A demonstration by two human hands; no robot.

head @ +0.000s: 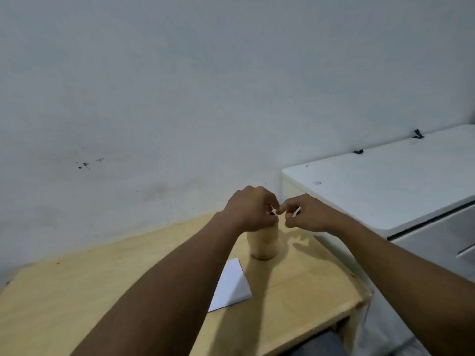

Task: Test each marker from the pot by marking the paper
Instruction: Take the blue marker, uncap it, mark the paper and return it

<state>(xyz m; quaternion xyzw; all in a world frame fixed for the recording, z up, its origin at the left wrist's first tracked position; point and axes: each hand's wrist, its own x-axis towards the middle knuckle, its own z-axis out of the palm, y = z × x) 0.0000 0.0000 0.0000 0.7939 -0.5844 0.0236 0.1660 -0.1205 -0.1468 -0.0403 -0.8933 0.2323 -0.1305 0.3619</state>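
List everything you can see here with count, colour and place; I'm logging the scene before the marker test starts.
pot: one, tan, upright on the table's far part, under the left hand
paper: one sheet, white, flat on the table just nearer than the pot, partly hidden by the left forearm
marker: one slim white piece shows in the right hand; a small dark bit shows at the left hand's fingers; the rest is hidden
table: one, light wood, against the wall
cabinet: one, white, right of the table
wall: one, pale grey-white, dark specks at left
left hand: one, curled over the pot's mouth
right hand: one, beside the left, pinching the white piece
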